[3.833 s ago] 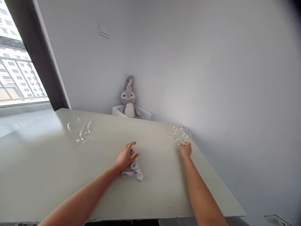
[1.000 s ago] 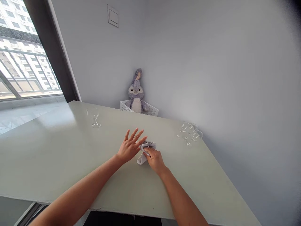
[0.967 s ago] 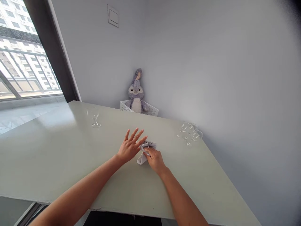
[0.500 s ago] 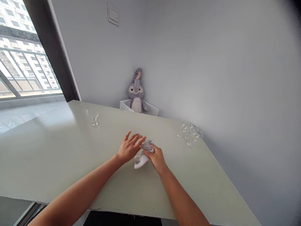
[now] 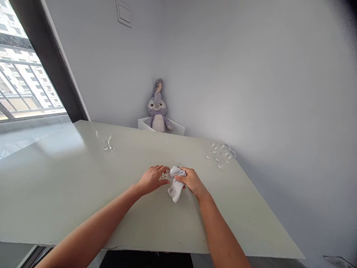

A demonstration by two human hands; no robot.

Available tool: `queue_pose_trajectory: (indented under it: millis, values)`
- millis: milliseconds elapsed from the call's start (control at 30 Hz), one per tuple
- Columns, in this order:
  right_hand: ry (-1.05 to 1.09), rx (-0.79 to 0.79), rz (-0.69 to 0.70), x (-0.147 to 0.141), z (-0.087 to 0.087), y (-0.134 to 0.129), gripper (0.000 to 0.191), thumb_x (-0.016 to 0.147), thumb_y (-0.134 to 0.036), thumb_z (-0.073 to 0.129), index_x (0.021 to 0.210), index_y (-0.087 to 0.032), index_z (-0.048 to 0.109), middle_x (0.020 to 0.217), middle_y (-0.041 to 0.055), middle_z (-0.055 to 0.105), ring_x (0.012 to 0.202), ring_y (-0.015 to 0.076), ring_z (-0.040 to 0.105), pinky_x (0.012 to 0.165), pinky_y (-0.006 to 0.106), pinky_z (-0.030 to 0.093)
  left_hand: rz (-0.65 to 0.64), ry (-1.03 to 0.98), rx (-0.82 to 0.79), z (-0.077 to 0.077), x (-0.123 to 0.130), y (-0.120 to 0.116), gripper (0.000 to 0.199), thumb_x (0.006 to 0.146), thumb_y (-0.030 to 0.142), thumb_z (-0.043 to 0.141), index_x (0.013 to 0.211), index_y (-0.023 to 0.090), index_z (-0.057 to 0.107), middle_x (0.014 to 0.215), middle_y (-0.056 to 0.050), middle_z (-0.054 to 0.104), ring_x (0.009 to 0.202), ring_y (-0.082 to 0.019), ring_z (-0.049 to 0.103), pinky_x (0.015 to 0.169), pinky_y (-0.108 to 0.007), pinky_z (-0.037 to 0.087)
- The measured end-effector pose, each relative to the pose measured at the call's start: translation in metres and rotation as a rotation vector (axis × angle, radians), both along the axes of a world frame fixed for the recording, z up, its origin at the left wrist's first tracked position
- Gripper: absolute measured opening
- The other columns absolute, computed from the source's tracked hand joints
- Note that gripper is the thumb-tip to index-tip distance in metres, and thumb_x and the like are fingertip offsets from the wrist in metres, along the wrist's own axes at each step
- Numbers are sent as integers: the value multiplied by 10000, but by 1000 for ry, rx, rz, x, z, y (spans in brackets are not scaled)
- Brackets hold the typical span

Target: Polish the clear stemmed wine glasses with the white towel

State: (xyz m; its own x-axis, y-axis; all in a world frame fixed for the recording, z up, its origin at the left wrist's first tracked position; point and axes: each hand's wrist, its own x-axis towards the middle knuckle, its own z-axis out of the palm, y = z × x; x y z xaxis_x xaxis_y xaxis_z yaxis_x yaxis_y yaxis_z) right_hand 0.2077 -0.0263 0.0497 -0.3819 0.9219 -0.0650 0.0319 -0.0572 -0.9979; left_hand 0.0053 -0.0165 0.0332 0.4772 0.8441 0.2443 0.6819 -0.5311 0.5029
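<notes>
My right hand grips a white cloth that is bunched around a small clear glass. The cloth hides most of this glass, and its lower end hangs down over the table. On the other side, the clear foot of the glass shows between the curved fingers and the thumb of my left hand. These fingers are apart; whether they touch the glass is hard to make out. Both hands are just above the pale table.
One clear stemmed glass stands upright at the back left. Several small stemmed glasses stand close together near the right edge. Behind the table, a purple plush toy sits in a white basket against the wall.
My left hand has gone from spread fingers over the cloth to curved fingers around the glass foot. The cloth has turned in my right hand. The view has shifted slightly.
</notes>
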Motion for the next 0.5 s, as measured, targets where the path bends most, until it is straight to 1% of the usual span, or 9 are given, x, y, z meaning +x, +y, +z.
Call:
queue_pose_trajectory:
  millis: [33, 67, 100, 167, 200, 300, 333, 400, 500]
  values:
    - [9, -4, -21, -1, -1, 1, 252, 677, -352, 654, 812, -147, 600, 572, -26, 526, 457, 90, 461, 368, 192, 337, 32, 29, 86, -1, 1, 0, 320, 755, 354, 558, 1053, 245, 516, 876, -18, 617, 800, -170, 576, 695, -286, 411]
    - [14, -7, -35, -2, -2, 1, 249, 676, -352, 653, 808, -148, 598, 567, -28, 521, 451, 88, 456, 365, 192, 335, 58, 47, 137, -2, 1, 0, 294, 745, 326, 574, 1023, 244, 528, 858, -16, 611, 790, -169, 570, 702, -289, 403]
    - [13, -3, -42, -2, -3, 1, 249, 676, -352, 653, 810, -148, 599, 568, -28, 520, 454, 89, 456, 366, 193, 337, 81, 51, 152, -4, 2, 0, 243, 749, 305, 569, 981, 241, 539, 812, -6, 607, 748, -159, 565, 693, -285, 399]
    - [-4, 21, -39, -2, -2, 1, 256, 675, -351, 652, 828, -151, 609, 586, -24, 525, 483, 93, 467, 384, 193, 348, 123, 30, 127, -7, 1, 2, 122, 776, 294, 533, 882, 237, 552, 707, 19, 592, 646, -135, 542, 659, -266, 392]
    - [-19, 38, -37, -2, -1, 0, 260, 675, -350, 652, 841, -153, 616, 600, -22, 530, 504, 95, 474, 397, 193, 357, 133, 14, 112, -8, 1, 3, 99, 784, 307, 521, 842, 235, 557, 672, 26, 585, 619, -129, 532, 650, -259, 389]
    - [-71, 67, -28, 1, 1, -1, 269, 674, -339, 651, 875, -162, 628, 628, -16, 549, 536, 101, 481, 430, 200, 377, 121, -27, 73, -7, -2, 6, 147, 789, 359, 502, 784, 237, 584, 636, 23, 586, 621, -127, 525, 655, -249, 381]
    - [-86, 65, -19, 2, 1, -1, 273, 673, -334, 650, 887, -165, 629, 635, -16, 554, 540, 102, 481, 438, 203, 381, 104, -35, 35, -5, -4, 7, 165, 786, 372, 498, 781, 239, 595, 637, 22, 592, 625, -127, 523, 647, -245, 378]
    - [-110, 58, 14, 2, 1, -2, 275, 674, -323, 650, 899, -167, 631, 637, -17, 552, 542, 102, 478, 448, 205, 380, 52, -59, -115, -1, -8, 8, 199, 785, 392, 483, 781, 239, 611, 647, 23, 600, 609, -119, 509, 604, -231, 367]
    - [-115, 78, 84, 2, 6, -4, 247, 672, -313, 659, 869, -166, 639, 646, -21, 540, 561, 99, 469, 481, 207, 369, -127, -178, -459, 6, -16, 10, 268, 786, 424, 472, 743, 201, 613, 630, 19, 576, 568, -99, 477, 543, -214, 357]
